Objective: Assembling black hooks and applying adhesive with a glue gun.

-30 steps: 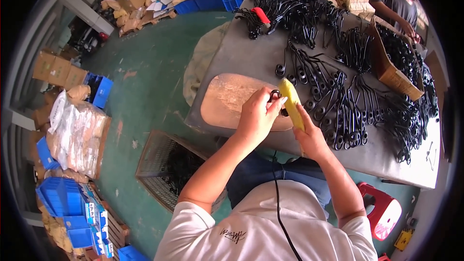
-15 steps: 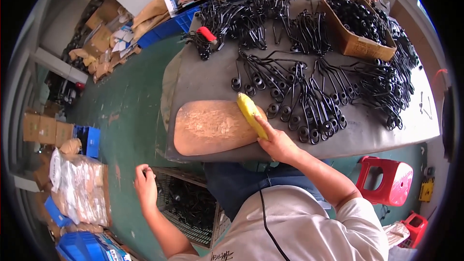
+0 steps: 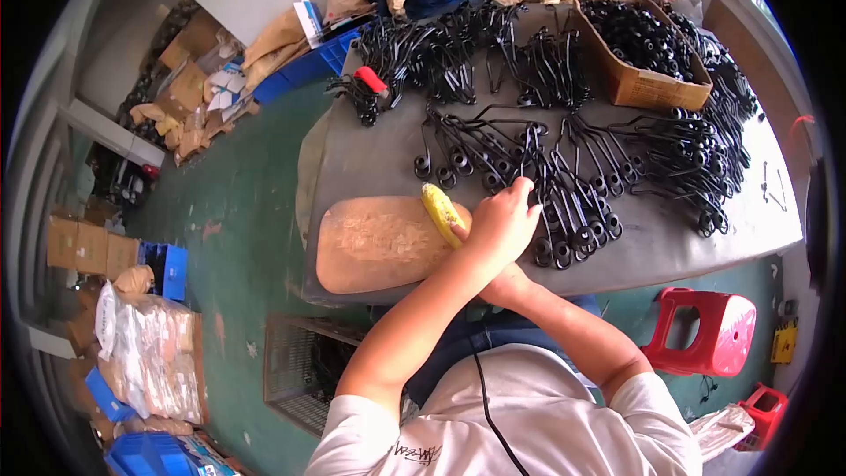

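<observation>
My right hand [image 3: 500, 284] is closed around a yellow elongated piece [image 3: 437, 211] with a blunt, pale end. That piece rests slantwise over the right end of a worn tan board [image 3: 370, 247] at the table's near edge. Crossing above my right wrist, my left hand [image 3: 504, 222] reaches in among black bent rods [image 3: 564, 198] with ring-shaped ends. Its fingers are curled at one rod, though the fingertips are partly hidden. My left forearm covers part of the right hand.
A cardboard box [image 3: 652, 88] of black parts stands at the far right, near more piled rods [image 3: 441, 48]. Two people work across the table. A red-handled tool [image 3: 371, 80] lies far left. Below are a crate [image 3: 295, 375] and a red stool [image 3: 705, 330].
My left hand has swung from beside the crate up across my right arm to the rods. The right hand keeps the yellow piece on the board. One person across extends an arm toward the box.
</observation>
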